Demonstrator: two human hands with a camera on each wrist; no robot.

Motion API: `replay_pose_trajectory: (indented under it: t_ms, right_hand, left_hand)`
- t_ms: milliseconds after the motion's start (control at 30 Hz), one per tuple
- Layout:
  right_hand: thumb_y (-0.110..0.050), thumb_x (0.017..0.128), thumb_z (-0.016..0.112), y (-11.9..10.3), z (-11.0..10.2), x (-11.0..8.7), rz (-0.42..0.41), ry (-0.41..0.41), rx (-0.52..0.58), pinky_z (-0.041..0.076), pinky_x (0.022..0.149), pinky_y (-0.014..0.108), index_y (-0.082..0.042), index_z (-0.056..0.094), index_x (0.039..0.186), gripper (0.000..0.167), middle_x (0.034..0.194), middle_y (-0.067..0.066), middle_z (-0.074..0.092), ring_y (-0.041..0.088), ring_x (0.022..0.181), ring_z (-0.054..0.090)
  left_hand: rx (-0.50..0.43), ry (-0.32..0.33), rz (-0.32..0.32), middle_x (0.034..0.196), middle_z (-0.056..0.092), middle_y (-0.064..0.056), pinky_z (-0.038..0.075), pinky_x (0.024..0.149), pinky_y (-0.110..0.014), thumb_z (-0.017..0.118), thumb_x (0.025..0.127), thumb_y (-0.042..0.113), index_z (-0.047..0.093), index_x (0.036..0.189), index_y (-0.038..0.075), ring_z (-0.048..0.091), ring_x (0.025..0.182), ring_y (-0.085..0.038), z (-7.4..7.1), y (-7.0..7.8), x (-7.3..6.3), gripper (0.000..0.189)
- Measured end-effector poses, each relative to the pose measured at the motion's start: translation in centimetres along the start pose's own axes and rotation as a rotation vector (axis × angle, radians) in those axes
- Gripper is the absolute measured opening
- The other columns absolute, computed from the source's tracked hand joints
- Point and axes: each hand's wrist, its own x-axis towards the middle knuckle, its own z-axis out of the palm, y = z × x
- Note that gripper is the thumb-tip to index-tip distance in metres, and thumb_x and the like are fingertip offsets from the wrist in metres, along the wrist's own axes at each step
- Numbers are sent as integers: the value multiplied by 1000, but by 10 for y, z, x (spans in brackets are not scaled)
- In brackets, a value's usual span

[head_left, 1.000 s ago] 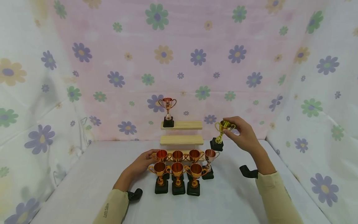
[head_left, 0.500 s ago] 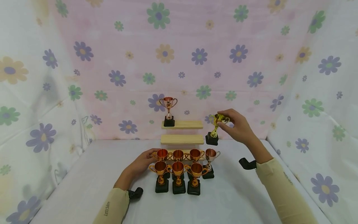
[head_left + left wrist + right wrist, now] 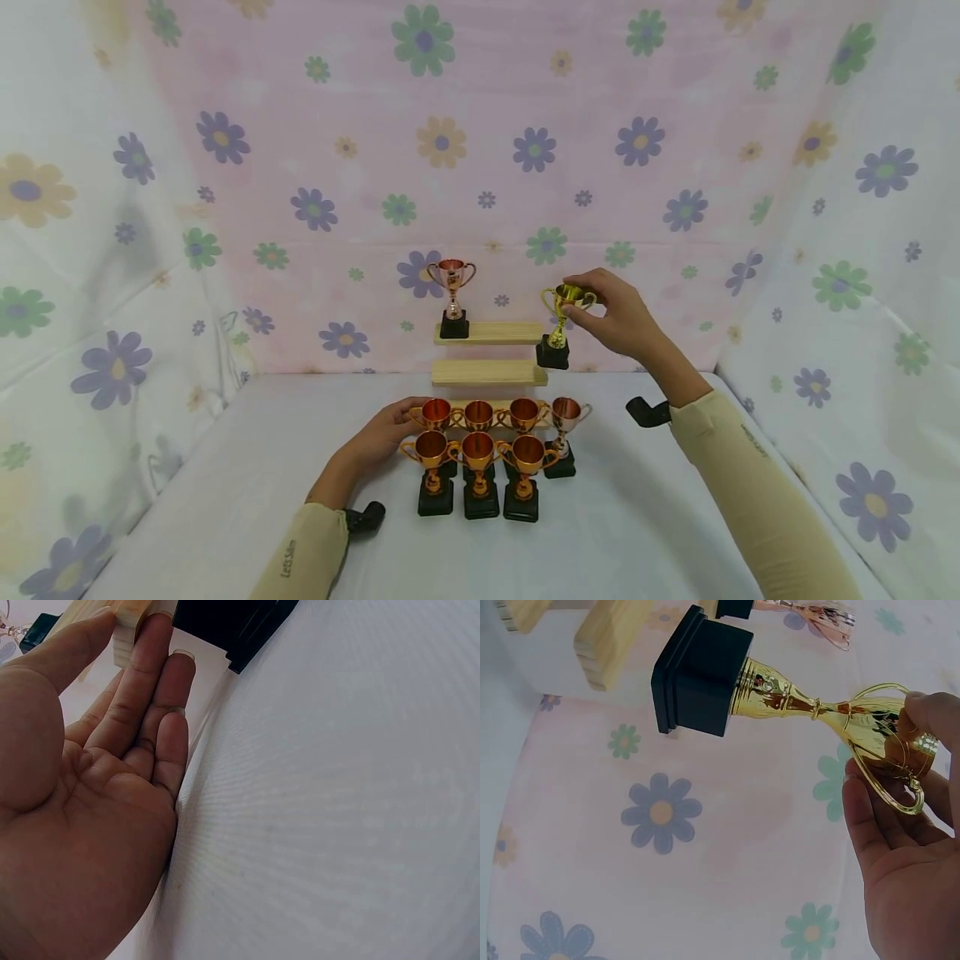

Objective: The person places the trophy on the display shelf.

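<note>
My right hand [image 3: 615, 317] pinches the cup of a gold trophy [image 3: 780, 694] between thumb and fingers. The trophy hangs slightly tilted in the air, its black base [image 3: 705, 671] near the right end of a stepped wooden display shelf [image 3: 489, 372]. A rose-gold trophy [image 3: 452, 287] stands at the left of the top step. Down at the lowest step, my left hand [image 3: 386, 433] holds the shelf's left end, thumb and index finger on either side of the wood [image 3: 127, 634]. Trophies in front partly hide those fingers in the head view.
Several bronze-coloured trophies [image 3: 478, 454] stand in two rows before the shelf, covering much of its lowest step. A rose-silver trophy [image 3: 564, 425] ends the back row at the right. Flowered cloth [image 3: 337, 275] hangs behind and on both sides of the white table [image 3: 615, 517].
My right hand has carried the gold trophy left and upward, from right of the shelf to the top step's right end. The left hand has stayed at the lowest step.
</note>
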Motion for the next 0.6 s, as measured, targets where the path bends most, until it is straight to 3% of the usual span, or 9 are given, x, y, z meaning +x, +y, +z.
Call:
replay_pose_trajectory:
  t_ms: [267, 600]
  right_hand:
    - [-17, 101, 75, -9, 6, 20, 34, -42, -5, 54, 103, 49, -3, 65, 140, 43, 128, 12, 65, 29, 113, 65]
    - [-19, 101, 74, -15, 11, 42, 35, -78, -20, 53, 102, 53, -1, 64, 141, 45, 129, 15, 65, 32, 112, 63]
  left_hand:
    - [-3, 22, -13, 131, 74, -9, 26, 122, -67, 66, 106, 27, 54, 152, 8, 60, 135, -34, 3, 3, -1, 51]
    - [21, 21, 6, 135, 71, -9, 28, 122, -65, 64, 107, 24, 54, 153, 9, 59, 135, -33, 4, 6, -2, 49]
